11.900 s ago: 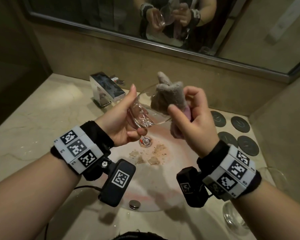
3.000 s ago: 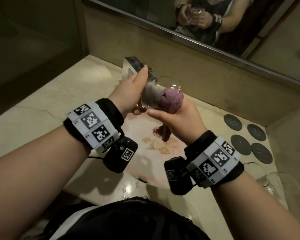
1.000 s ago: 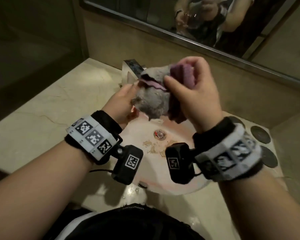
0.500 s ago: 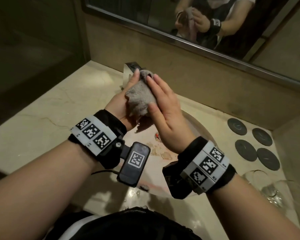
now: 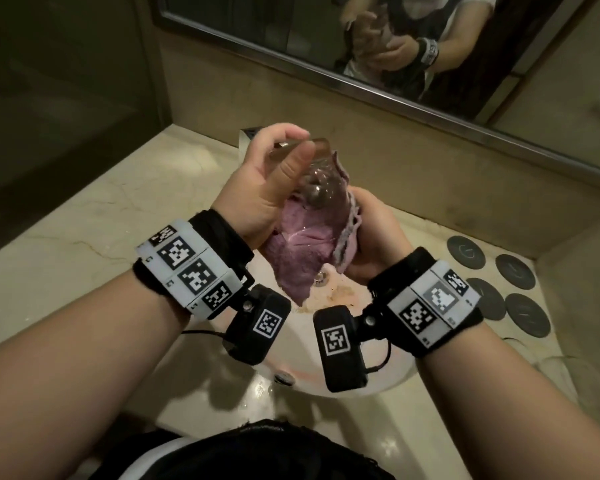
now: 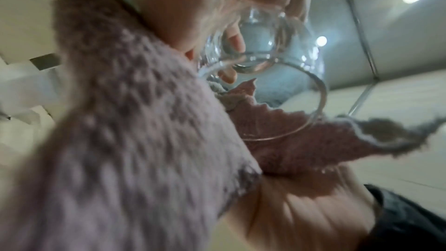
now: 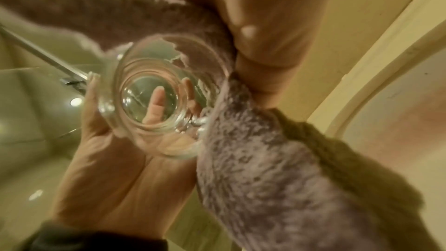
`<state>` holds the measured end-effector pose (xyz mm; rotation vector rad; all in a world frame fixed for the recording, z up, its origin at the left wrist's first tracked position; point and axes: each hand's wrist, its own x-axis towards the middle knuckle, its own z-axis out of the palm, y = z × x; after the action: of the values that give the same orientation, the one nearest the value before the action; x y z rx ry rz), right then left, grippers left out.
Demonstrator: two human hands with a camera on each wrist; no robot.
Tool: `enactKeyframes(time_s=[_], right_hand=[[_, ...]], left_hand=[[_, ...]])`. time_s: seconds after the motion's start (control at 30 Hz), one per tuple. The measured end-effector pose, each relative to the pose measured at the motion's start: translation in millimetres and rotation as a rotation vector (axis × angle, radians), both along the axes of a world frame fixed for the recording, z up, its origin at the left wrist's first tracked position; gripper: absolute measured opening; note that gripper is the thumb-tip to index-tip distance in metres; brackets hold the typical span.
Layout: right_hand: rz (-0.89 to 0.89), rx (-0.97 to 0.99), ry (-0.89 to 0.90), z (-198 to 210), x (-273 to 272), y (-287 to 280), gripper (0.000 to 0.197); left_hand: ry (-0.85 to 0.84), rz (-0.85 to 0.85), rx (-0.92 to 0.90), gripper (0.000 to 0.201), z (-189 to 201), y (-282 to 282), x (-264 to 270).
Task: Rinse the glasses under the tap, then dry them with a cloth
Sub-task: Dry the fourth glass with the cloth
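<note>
A clear glass [image 5: 321, 181] is tilted over the basin, its thick base held by my left hand [image 5: 291, 147] with thumb and fingers curled round it. Its mouth points down and toward me. A purple and grey fluffy cloth [image 5: 297, 247] lies under and beside the glass and hangs below it. My right hand [image 5: 369, 233] grips the cloth from the right, cupped against the glass's side. In the left wrist view the glass [image 6: 265, 68] opens onto the cloth [image 6: 125, 121]. In the right wrist view I look into the glass [image 7: 154, 100], with the cloth [image 7: 255, 169] along its right side.
Below the hands is the round basin [image 5: 392, 372], with a drain [image 5: 321, 277] and brownish stains. The chrome tap [image 5: 248, 133] peeks out behind my left hand. Several black coasters [image 5: 510, 277] lie on the marble counter at right. A mirror [image 5: 326, 46] runs along the wall.
Half a second ago both hands pressed the grey side of the cloth over the glass near the tap. Now the glass is uncovered in my left hand and the cloth lies beneath it.
</note>
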<state>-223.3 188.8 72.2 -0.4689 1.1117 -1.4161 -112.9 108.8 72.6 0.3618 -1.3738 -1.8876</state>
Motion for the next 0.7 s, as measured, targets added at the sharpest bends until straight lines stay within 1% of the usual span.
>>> enactKeyframes(time_s=[0.07,0.13,0.2,0.23,0.27,0.33,0.37,0.43,0.47,0.5,0.53,0.57,0.6,0.63,0.67,0.7], right_hand=[[0.015,0.016,-0.065,3.8,-2.6,3.5,0.036],[-0.015,0.039,-0.141,5.1,-7.4,10.8,0.036],[-0.057,0.023,-0.195,9.1,-11.2,17.4,0.041],[-0.067,0.004,-0.211,11.1,-13.5,17.9,0.043],[-0.082,-0.010,-0.211,13.4,-15.0,17.2,0.044],[-0.135,-0.019,-0.198,15.6,-14.9,14.8,0.049],[-0.147,-0.040,-0.216,14.2,-14.0,13.6,0.050],[-0.208,-0.102,-0.267,10.5,-9.1,10.7,0.052],[-0.242,-0.142,-0.303,10.1,-3.6,11.9,0.053],[-0.280,-0.153,-0.303,9.4,3.5,12.8,0.052],[-0.304,-0.153,-0.204,7.7,10.6,12.7,0.049],[-0.298,-0.135,0.034,5.3,18.5,12.2,0.048],[-0.268,-0.100,0.379,2.1,25.7,11.0,0.049],[-0.237,-0.082,0.771,-4.2,28.9,9.7,0.051],[-0.243,-0.100,1.129,-12.2,26.8,8.9,0.050],[-0.256,-0.142,1.387,-17.7,20.7,8.5,0.054]], left_hand=[[0.004,-0.042,-0.049,0.063,1.0,-5.5,1.1],[-0.013,-0.090,-0.108,0.064,1.7,-13.2,6.5],[-0.079,-0.142,-0.223,0.066,4.8,-19.8,13.6],[-0.144,-0.152,-0.295,0.063,7.6,-20.4,16.2],[-0.219,-0.135,-0.377,0.058,8.9,-20.9,16.6],[-0.369,-0.037,-0.528,0.051,7.8,-20.7,12.8],[-0.418,0.022,-0.562,0.050,7.9,-17.3,9.6],[-0.447,0.153,-0.559,0.055,2.9,-12.4,2.9],[-0.470,0.208,-0.530,0.058,-0.8,-11.2,-2.1],[-0.491,0.256,-0.477,0.059,-0.1,-8.2,-5.8],[-0.514,0.299,-0.413,0.056,-3.2,-9.6,-11.0],[-0.543,0.305,-0.310,0.058,-5.8,-12.3,-16.1],[-0.568,0.267,-0.158,0.068,-3.7,-12.4,-18.6],[-0.568,0.199,-0.005,0.088,-1.5,-12.2,-20.0],[-0.534,0.111,0.112,0.102,-2.6,-13.3,-19.7],[-0.475,0.049,0.161,0.098,-7.7,-14.9,-19.0]])
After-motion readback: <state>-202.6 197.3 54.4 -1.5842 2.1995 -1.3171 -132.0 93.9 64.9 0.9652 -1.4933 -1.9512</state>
